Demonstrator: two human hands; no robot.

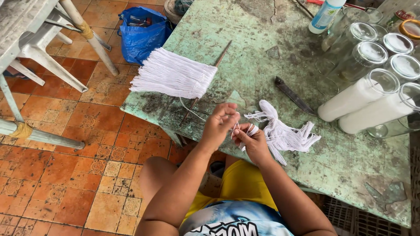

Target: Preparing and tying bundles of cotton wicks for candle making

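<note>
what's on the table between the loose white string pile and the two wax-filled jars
In the head view, only a dark flat blade lies between the string pile and the filled jars.

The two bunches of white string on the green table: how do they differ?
The far bunch lies flat and combed straight, like a neat fringe; the near bunch is loose and tangled. The far bunch looks wider and fuller, and lies across a thin stick; the near one is smaller. No hand touches the far bunch, while the right hand is at the near one and the left hand pinches a strand. Both are white string.
</note>
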